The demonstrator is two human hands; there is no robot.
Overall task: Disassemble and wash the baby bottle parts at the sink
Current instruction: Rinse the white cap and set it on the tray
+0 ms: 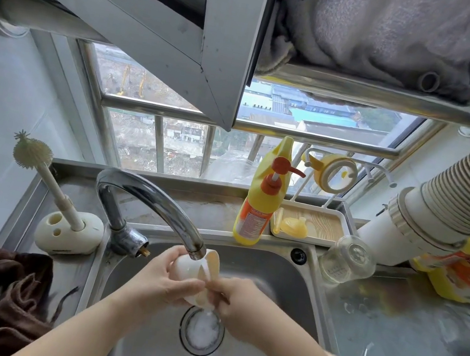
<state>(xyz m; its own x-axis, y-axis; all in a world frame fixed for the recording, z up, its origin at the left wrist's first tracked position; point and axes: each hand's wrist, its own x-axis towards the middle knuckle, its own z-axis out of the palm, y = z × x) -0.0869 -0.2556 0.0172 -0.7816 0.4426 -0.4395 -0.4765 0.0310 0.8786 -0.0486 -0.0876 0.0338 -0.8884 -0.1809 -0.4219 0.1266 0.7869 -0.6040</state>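
While both forearms reach over the sink (313,298), the left hand (160,282) cups a white bottle cap (190,270) under the faucet (161,199), and the right hand (237,299) fingers pinch its rim.

Both hands (201,292) around a white bottle part (191,267) under the faucet (159,205), above the sink (271,266) drain (202,330).

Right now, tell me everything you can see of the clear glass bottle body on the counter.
The clear glass bottle body looks like colourless glass with faint printed measuring marks on its wall. It has no cap or nipple and seems empty. It lies tipped on the steel counter just right of the sink, in front of the white tray. Neither hand touches it; whether it touches the tray or the white pipe beside it is unclear.
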